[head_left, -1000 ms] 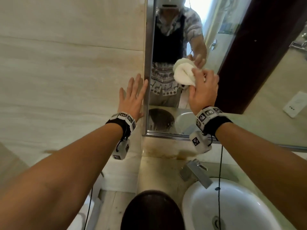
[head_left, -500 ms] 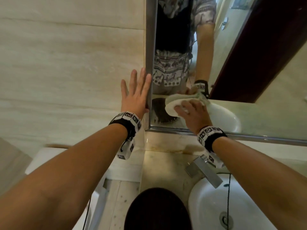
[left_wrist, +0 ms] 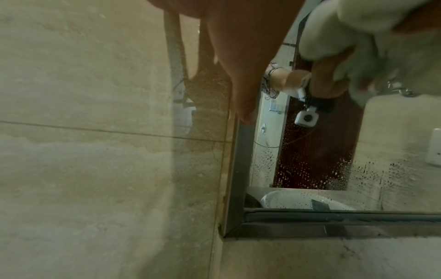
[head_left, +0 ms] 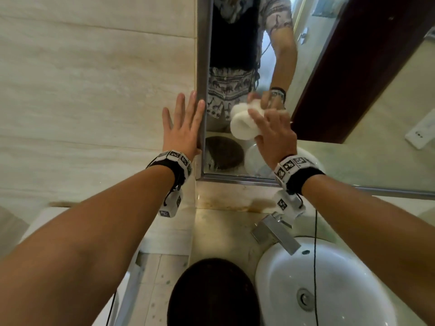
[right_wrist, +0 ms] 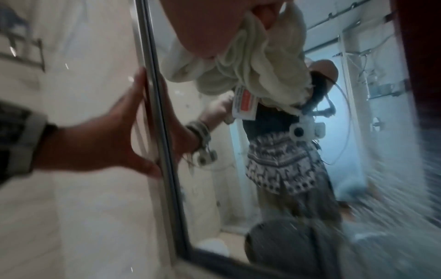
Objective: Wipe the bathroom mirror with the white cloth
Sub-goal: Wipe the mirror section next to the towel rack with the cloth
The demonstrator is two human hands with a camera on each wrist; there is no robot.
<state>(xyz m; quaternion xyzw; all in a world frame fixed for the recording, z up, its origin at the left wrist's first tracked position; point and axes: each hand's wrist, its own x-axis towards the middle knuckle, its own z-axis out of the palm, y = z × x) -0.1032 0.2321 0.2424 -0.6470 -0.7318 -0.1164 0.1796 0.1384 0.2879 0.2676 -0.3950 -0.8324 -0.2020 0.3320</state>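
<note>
The bathroom mirror [head_left: 353, 156] hangs in a metal frame [head_left: 201, 67] on the tiled wall. My right hand [head_left: 273, 135] grips a bunched white cloth [head_left: 242, 124] and presses it against the lower left part of the glass. From the right wrist the cloth [right_wrist: 250, 71] fills the top, with a label hanging from it. My left hand [head_left: 183, 128] lies flat with straight fingers on the wall beside the mirror's left frame edge, its thumb [left_wrist: 243, 98] at the frame. Water droplets dot the lower glass [left_wrist: 310, 169].
Below the mirror, a white sink [head_left: 329, 285] with a chrome tap [head_left: 275, 234] sits at lower right. A dark round object [head_left: 211, 295] stands at the bottom centre. A stained ledge [head_left: 230, 201] runs under the frame. Beige tiled wall [head_left: 94, 90] fills the left.
My right hand swept the cloth down to the mirror's bottom edge half a second ago, and has now come back up a little. The left hand stays flat on the wall.
</note>
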